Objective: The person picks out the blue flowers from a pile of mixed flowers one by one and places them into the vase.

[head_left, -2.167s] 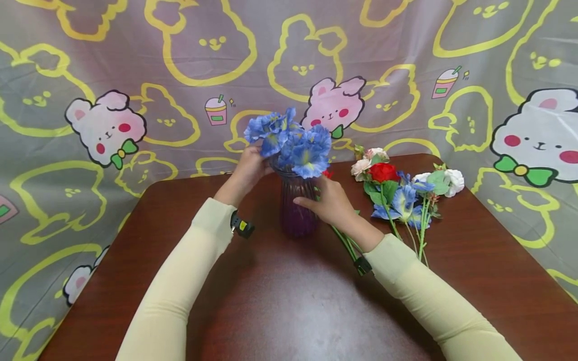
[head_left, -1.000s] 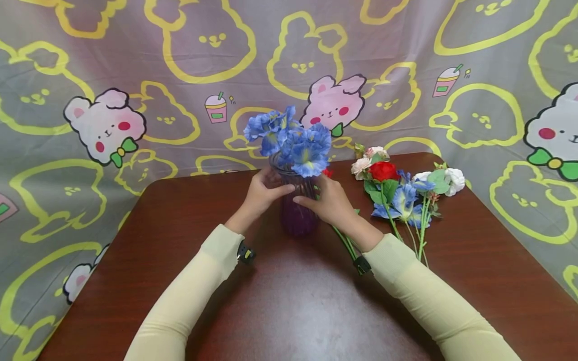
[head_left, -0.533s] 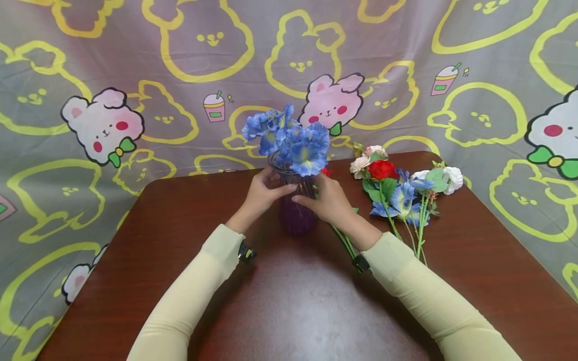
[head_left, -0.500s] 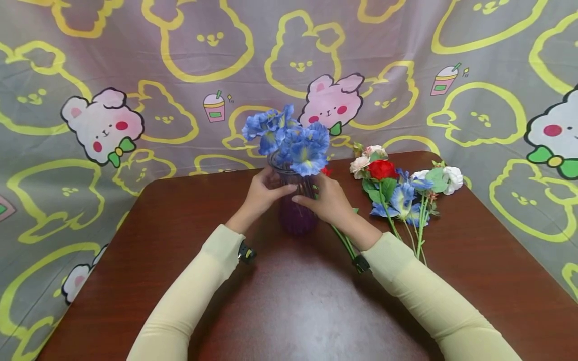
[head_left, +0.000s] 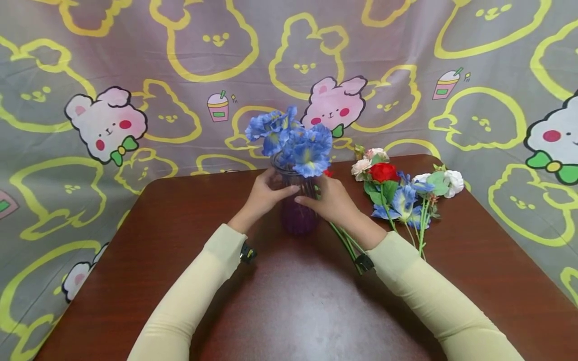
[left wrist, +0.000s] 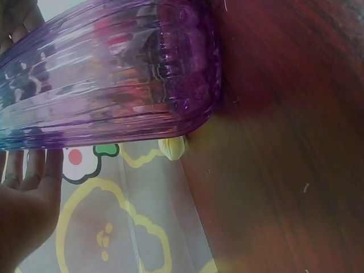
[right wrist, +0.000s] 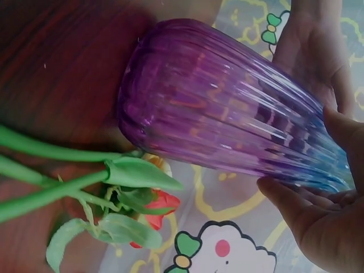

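Observation:
A ribbed glass vase [head_left: 299, 216], purple below and bluish toward the neck, stands upright on the table. Two blue artificial irises [head_left: 310, 154] spread above its rim. My left hand [head_left: 262, 196] holds the vase's upper part from the left. From the other side, my right hand [head_left: 335, 201] grips it at about the same height, the thumbs lying toward each other on the near side. In the left wrist view the vase's purple base [left wrist: 190, 68] meets the table. The right wrist view has fingers of both hands around the narrower bluish end.
Green flower stems [right wrist: 51, 187] with a red bloom [right wrist: 162, 207] lie right of the vase, partly under my right forearm. Farther right on the brown table [head_left: 289, 311] are a red rose [head_left: 384, 172], blue iris [head_left: 404, 200] and white flowers [head_left: 453, 182]. A cartoon-print cloth [head_left: 180, 145] hangs behind.
My left hand has come down from beside the blue irises at the rim to the vase's side. The right hand keeps its hold, and the vase stays put.

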A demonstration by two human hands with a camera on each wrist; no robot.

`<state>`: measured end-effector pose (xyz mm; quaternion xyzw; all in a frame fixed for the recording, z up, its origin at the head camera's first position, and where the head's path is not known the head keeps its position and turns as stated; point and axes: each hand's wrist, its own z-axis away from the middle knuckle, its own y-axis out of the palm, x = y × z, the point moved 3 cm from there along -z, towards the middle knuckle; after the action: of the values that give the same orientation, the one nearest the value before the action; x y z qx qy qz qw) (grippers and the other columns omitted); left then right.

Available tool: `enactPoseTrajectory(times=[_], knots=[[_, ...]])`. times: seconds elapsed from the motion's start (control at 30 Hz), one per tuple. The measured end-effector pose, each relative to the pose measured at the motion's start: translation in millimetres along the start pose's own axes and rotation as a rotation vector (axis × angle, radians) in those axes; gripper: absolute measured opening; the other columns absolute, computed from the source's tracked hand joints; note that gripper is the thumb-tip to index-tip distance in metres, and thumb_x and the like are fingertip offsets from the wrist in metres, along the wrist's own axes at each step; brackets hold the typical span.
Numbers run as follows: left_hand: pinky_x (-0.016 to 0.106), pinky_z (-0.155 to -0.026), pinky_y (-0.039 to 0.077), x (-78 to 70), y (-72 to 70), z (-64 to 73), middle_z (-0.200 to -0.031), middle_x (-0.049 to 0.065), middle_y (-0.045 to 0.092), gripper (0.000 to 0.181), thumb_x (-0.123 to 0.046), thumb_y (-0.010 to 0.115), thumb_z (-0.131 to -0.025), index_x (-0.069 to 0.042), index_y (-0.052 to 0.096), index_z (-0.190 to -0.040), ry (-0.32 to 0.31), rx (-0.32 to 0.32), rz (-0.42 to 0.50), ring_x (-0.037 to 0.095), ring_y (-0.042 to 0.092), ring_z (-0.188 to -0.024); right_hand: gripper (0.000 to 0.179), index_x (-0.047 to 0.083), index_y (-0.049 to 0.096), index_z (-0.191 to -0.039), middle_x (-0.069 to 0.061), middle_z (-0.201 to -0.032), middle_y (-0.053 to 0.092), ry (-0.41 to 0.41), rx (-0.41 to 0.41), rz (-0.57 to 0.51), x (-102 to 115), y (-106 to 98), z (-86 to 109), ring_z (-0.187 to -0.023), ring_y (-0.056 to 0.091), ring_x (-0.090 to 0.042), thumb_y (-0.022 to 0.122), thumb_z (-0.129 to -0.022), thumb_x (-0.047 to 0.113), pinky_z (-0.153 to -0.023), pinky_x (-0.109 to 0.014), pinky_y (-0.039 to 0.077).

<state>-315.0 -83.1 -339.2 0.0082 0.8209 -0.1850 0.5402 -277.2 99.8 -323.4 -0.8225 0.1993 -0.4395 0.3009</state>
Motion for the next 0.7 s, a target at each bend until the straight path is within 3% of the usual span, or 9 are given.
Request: enactPoseTrajectory(times=[0.13, 0.3, 0.47, 0.7], knots=[[0.039, -0.091, 0.051, 3.7, -0.6, -0.2, -0.116, 0.017, 0.064, 0.055, -0.013, 0.076, -0.084, -0.004, 0.053, -0.133, 0.002, -0.006, 0.013, 0.028, 0.062, -0.109, 0.074, 0.005, 0.044, -0.143, -0.017, -0.132, 0.057, 0.002, 0.047, -0.002, 2, -5, 1.1, -0.119, 0.056, -0.032, 0.080, -0.082, 0.026, -0.095, -0.048, 0.048], [0.040, -0.089, 0.053, 2.6, -1.7, 0.4, -0.113, 0.015, 0.065, 0.054, -0.018, 0.078, -0.082, -0.004, 0.054, -0.129, -0.001, -0.018, -0.011, 0.027, 0.063, -0.106, 0.071, 0.002, 0.047, -0.138, -0.020, -0.126, 0.060, 0.119, 0.113, 0.022, -3, -19, 4.0, -0.114, 0.059, -0.034, 0.080, -0.082, 0.030, -0.092, -0.049, 0.050], [0.041, -0.089, 0.052, 2.0, -3.8, 0.1, -0.114, 0.014, 0.064, 0.056, -0.020, 0.079, -0.081, -0.005, 0.055, -0.129, -0.011, -0.024, -0.032, 0.026, 0.062, -0.107, 0.063, -0.002, 0.052, -0.132, -0.020, -0.119, 0.064, 0.185, 0.160, 0.108, -10, -44, 10.2, -0.108, 0.061, -0.034, 0.078, -0.084, 0.030, -0.089, -0.049, 0.050], [0.043, -0.090, 0.051, 2.6, -5.9, -1.7, -0.118, 0.014, 0.062, 0.061, -0.024, 0.079, -0.079, -0.006, 0.054, -0.132, -0.029, -0.018, -0.055, 0.026, 0.059, -0.110, 0.054, -0.004, 0.059, -0.126, -0.023, -0.117, 0.065, 0.244, 0.157, 0.196, -26, -82, 24.5, -0.109, 0.061, -0.036, 0.076, -0.086, 0.027, -0.091, -0.052, 0.048]])
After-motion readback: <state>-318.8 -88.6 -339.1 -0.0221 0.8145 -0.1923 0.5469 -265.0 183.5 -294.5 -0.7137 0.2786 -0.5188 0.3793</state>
